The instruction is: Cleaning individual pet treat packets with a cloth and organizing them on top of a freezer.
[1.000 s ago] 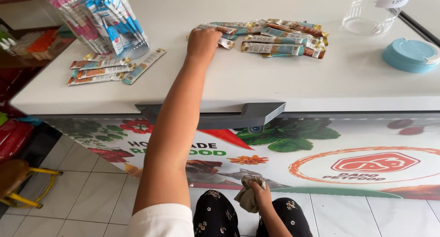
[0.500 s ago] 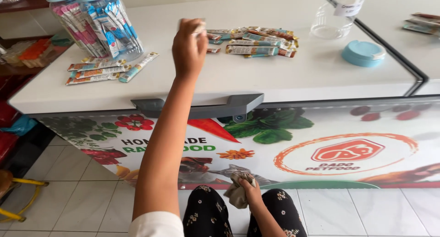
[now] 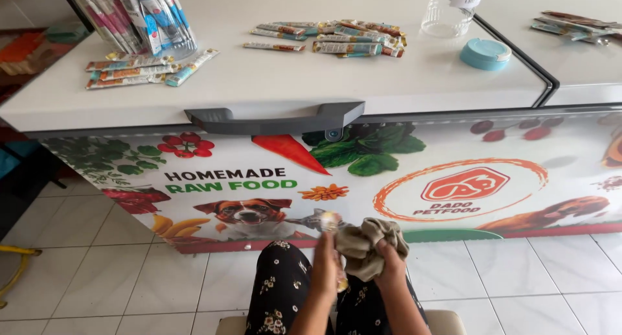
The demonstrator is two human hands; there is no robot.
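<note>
Both hands are low over my lap, in front of a white chest freezer (image 3: 402,82). My left hand (image 3: 326,260) is shut on a thin stick sachet (image 3: 329,222) that stands upright out of my fist. Close beside it, my right hand (image 3: 390,270) grips a crumpled beige cloth (image 3: 364,244), which bulges up between the two hands. A heap of similar stick sachets (image 3: 343,38) lies on the freezer lid, far above both hands.
More sachets (image 3: 139,70) lie at the lid's left, by a clear jar (image 3: 139,14) stuffed with them. A clear empty jar (image 3: 452,11) and its blue lid (image 3: 485,54) sit to the right. A grey handle (image 3: 275,118) juts from the front. White floor tiles lie below.
My left arm came down from the sachet heap on the lid to my lap, bringing one sachet. It now meets the right hand and the cloth.
</note>
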